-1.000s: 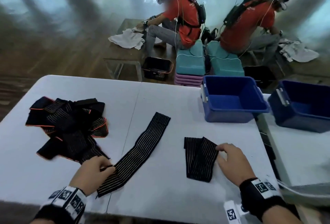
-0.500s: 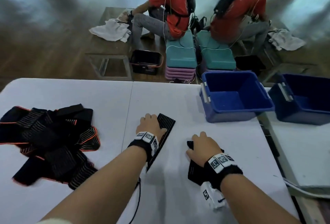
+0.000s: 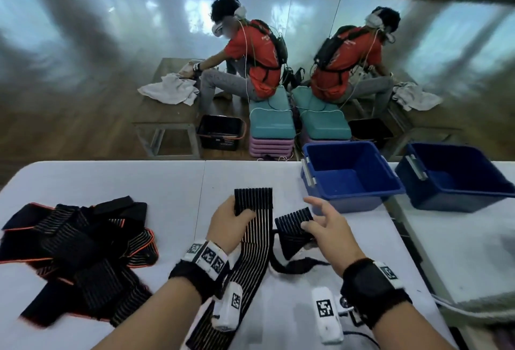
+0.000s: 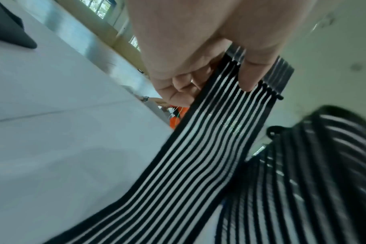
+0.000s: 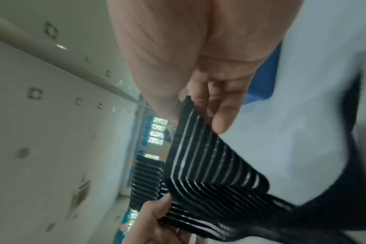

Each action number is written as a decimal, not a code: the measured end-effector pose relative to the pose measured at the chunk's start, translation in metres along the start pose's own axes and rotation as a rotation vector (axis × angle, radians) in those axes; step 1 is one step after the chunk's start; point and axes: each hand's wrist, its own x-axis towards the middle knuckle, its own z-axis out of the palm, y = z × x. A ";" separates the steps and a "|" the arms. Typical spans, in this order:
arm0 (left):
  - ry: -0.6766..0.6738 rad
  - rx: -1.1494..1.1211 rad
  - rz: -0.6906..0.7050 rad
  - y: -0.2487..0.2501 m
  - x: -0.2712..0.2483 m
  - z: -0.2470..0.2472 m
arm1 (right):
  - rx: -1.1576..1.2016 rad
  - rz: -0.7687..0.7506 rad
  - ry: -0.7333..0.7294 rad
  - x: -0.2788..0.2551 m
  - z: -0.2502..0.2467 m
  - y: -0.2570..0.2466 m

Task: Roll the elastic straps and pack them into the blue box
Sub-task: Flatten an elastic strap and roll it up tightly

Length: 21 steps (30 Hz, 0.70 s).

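Head view, left to right. Pile of elastic straps (image 3: 78, 249) sits on the left of the white table (image 3: 320, 316), black with orange edging, tangled and unrolled; judging by that, most of the job is still ahead.

Left hand (image 3: 227, 227) pinches the far end of the striped strap (image 3: 255, 241), thumb on top, fingers curled under; left wrist view confirms the thumb (image 4: 249, 77) pressing just below the plain black end tab. The end is lifted off the table, the rest trails back toward the near edge. Likely lifted so the end can be turned over to start a roll.

Right hand (image 3: 324, 224) holds the other end of what looks like the same strap, bent into a fold (image 3: 295, 224). Thumb and lower fingers clamp it; index finger sticks out straight. Right wrist view shows the fingertips (image 5: 221, 122) on the edge of the band. A thin black section loops on the table between the two ends.

Strap look: flat black ribbed elastic, thin pale lengthwise stripes, solid black tab at the end.

Blue box (image 3: 348, 174) stands on the far right of the table, open, nothing visible inside. A second blue tub (image 3: 451, 176) lies further right, probably a mirror reflection.
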 end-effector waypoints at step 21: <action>-0.045 -0.128 0.443 0.190 -0.092 -0.104 | -0.092 -0.681 -0.048 -0.087 0.006 -0.190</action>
